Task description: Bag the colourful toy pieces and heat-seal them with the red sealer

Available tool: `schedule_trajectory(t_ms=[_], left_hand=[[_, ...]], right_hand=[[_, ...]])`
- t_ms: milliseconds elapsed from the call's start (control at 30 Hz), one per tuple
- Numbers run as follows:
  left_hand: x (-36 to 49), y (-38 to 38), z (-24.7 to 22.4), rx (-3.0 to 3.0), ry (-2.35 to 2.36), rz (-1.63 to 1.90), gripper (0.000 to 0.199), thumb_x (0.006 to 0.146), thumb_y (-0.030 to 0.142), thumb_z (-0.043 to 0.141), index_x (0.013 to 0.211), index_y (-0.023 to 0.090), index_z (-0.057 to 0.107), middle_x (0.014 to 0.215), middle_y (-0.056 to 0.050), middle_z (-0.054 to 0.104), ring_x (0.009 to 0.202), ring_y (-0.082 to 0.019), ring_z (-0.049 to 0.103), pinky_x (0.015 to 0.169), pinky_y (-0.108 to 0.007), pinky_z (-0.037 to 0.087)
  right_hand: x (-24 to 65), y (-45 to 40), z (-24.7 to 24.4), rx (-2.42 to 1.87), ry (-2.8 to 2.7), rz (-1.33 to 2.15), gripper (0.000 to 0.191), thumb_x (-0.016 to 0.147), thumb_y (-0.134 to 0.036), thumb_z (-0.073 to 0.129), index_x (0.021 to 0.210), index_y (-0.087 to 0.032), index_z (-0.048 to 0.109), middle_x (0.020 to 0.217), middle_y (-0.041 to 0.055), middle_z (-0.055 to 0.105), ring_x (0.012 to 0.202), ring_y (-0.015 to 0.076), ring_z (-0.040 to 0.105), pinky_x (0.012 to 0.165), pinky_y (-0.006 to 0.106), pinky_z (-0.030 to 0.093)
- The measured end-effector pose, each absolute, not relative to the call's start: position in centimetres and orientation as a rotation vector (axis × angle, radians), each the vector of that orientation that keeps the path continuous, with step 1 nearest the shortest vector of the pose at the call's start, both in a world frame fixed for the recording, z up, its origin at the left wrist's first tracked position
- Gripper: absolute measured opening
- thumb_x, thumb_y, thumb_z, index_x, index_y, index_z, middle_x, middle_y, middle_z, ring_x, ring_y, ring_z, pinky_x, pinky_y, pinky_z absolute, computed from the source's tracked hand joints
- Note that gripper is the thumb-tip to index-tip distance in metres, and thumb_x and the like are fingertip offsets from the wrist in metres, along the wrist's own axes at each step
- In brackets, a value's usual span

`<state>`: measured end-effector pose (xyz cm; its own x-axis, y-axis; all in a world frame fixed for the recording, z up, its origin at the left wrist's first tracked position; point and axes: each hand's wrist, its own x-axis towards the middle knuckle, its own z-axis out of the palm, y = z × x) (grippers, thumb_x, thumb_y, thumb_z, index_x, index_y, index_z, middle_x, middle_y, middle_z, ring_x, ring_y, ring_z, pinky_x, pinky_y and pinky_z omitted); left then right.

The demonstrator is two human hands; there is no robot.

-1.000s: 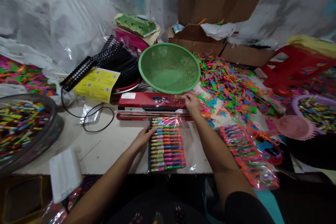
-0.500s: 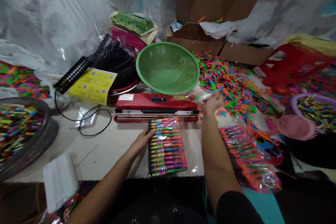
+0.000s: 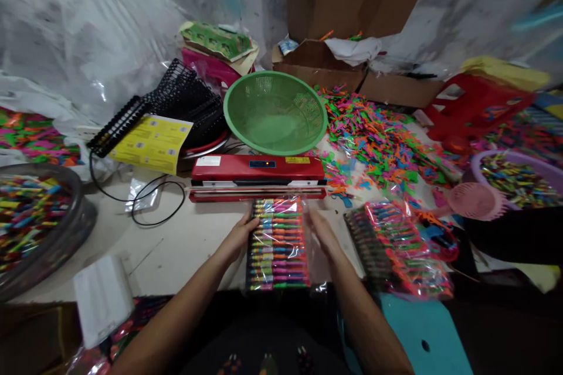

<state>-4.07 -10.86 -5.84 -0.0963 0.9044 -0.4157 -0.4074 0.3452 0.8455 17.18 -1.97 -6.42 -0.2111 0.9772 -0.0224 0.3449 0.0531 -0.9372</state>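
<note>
In front of me on the table lies a clear plastic bag of colourful pen-like sticks (image 3: pixel 281 246), stacked in rows with a dark strip along the left side. My left hand (image 3: pixel 237 238) grips its left edge, thumb on top. At the opposite edge, my right hand (image 3: pixel 323 233) holds the loose clear plastic; its fingertips are partly blurred. Just beyond the bag's top end is a red heat sealer (image 3: pixel 259 171) with a small lit orange light. Similar filled bags (image 3: pixel 409 252) lie overlapping to the right of my right hand.
Behind the sealer sits a green plastic basin (image 3: pixel 275 114). Loose colourful plastic pieces (image 3: pixel 378 140) spread over the back right. A grey tub (image 3: pixel 83 217) of sticks stands left, near a black cable (image 3: pixel 185 205) and yellow sheet (image 3: pixel 152 143). A pink scoop (image 3: pixel 477 200) lies by a purple basin (image 3: pixel 477 164).
My right hand has come back from beside the sealer's right end, down to the right edge of the bag. The left hand keeps its grip. The view has shifted slightly.
</note>
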Motion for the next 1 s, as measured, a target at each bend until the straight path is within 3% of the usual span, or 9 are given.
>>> schedule_trajectory(t_ms=[133,233,400,567,667,733,867,933,1000], left_hand=[[-3.5,-13.6,-4.0,0.741,1.291,1.305,0.064,0.077,0.049,0.056,0.133,0.021,0.041,0.141,-0.004,0.039,0.131,-0.023,0.034,0.11,-0.034,0.028],[-3.4,-15.7,-2.7,0.947,1.38,1.399,0.063,0.08,0.05,0.052,0.135,0.021,0.039,0.144,-0.002,0.035,0.137,-0.02,0.022,0.113,-0.031,0.019],[-3.4,-16.6,-2.8,1.018,1.351,1.521,0.07,0.08,0.053,0.047,0.139,0.02,0.031,0.146,-0.004,0.031,0.137,-0.02,0.022,0.112,-0.03,0.021],[-4.0,-16.8,-1.8,1.195,1.424,1.536,0.058,0.083,0.046,0.045,0.134,0.018,0.036,0.138,-0.008,0.041,0.131,-0.02,0.033,0.11,-0.031,0.026],[-3.6,-17.3,0.4,1.301,1.7,1.784,0.051,0.085,0.038,0.045,0.133,0.021,0.034,0.134,-0.01,0.042,0.125,-0.019,0.04,0.106,-0.034,0.031],[-2.7,-17.4,2.1,1.529,1.862,1.874,0.047,0.084,0.035,0.048,0.128,0.02,0.04,0.131,-0.011,0.043,0.124,-0.02,0.039,0.106,-0.037,0.029],[0.1,-17.2,4.3,2.242,1.839,1.483,0.039,0.08,0.038,0.054,0.116,0.024,0.056,0.135,-0.01,0.042,0.129,-0.028,0.03,0.11,-0.051,0.01],[1.3,-16.8,4.4,2.473,1.772,1.237,0.039,0.078,0.041,0.057,0.115,0.029,0.059,0.14,-0.008,0.039,0.132,-0.032,0.026,0.107,-0.058,-0.004],[1.8,-16.1,4.1,2.607,1.723,1.086,0.038,0.078,0.04,0.058,0.114,0.031,0.059,0.141,-0.008,0.038,0.132,-0.033,0.026,0.104,-0.062,-0.009]], right_hand=[[15.8,-7.7,-4.6,-1.154,-1.578,1.42,0.048,0.079,-0.056,0.05,0.112,-0.022,0.057,0.11,0.0086,0.064,0.103,0.0251,0.059,0.086,0.042,0.049],[16.0,-9.2,-2.7,-1.069,-1.621,1.216,0.055,0.078,-0.052,0.052,0.125,-0.024,0.048,0.119,0.0092,0.058,0.112,0.0256,0.054,0.096,0.044,0.044],[15.7,-10.8,-3.6,-0.891,-1.755,0.959,0.064,0.079,-0.051,0.05,0.136,-0.024,0.036,0.138,0.0097,0.039,0.13,0.0253,0.034,0.108,0.045,0.029],[18.0,-10.4,-2.8,-0.976,-1.599,0.784,0.055,0.086,-0.054,0.033,0.129,-0.022,0.044,0.129,0.0113,0.047,0.12,0.0233,0.046,0.101,0.043,0.038],[20.4,-8.4,1.5,-1.026,-1.583,0.63,0.048,0.086,-0.05,0.04,0.126,-0.024,0.048,0.126,0.01,0.051,0.114,0.0218,0.051,0.097,0.041,0.042],[21.3,-7.1,4.8,-0.907,-1.889,0.631,0.047,0.081,-0.048,0.051,0.123,-0.027,0.052,0.126,0.0075,0.052,0.116,0.0219,0.05,0.098,0.041,0.04],[19.9,-5.2,8.5,-0.592,-2.631,0.571,0.047,0.07,-0.035,0.069,0.115,-0.027,0.06,0.128,0.0065,0.052,0.12,0.0229,0.045,0.101,0.04,0.036],[18.4,-4.7,8.9,-0.612,-2.787,0.414,0.035,0.075,-0.025,0.065,0.109,-0.022,0.064,0.12,0.0092,0.058,0.113,0.0218,0.051,0.096,0.036,0.039],[17.1,-4.4,9.0,-0.666,-2.893,0.243,0.022,0.08,-0.019,0.058,0.1,-0.016,0.067,0.104,0.0105,0.064,0.097,0.0192,0.058,0.085,0.03,0.042]])
